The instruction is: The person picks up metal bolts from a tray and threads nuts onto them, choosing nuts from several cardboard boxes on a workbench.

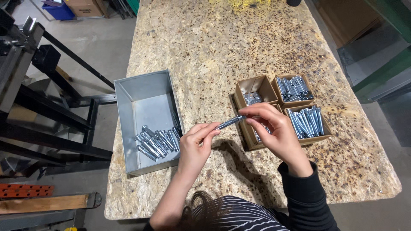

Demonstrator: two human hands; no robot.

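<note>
Fingers of both hands pinch one zinc bolt [230, 122] at mid-frame, above the table [222, 51].
Left hand [195, 147] grips the shank end, right hand [276, 128] the tip: stiff, smooth steel, probably slippery and light, best held by the ends. One metal bin [143, 96] of finished pieces at centre left; four cardboard boxes [305, 125] right.

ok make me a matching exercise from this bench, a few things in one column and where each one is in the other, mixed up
Things:
1. metal bin
2. bolt
3. cardboard boxes
4. steel frame

Places:
A. held between the left hand and the right hand
B. off the table, to its left
C. on the table's right part
D. on the table's left edge, finished bolts inside

Pairs: 1-D, 2-A, 3-C, 4-B
</note>
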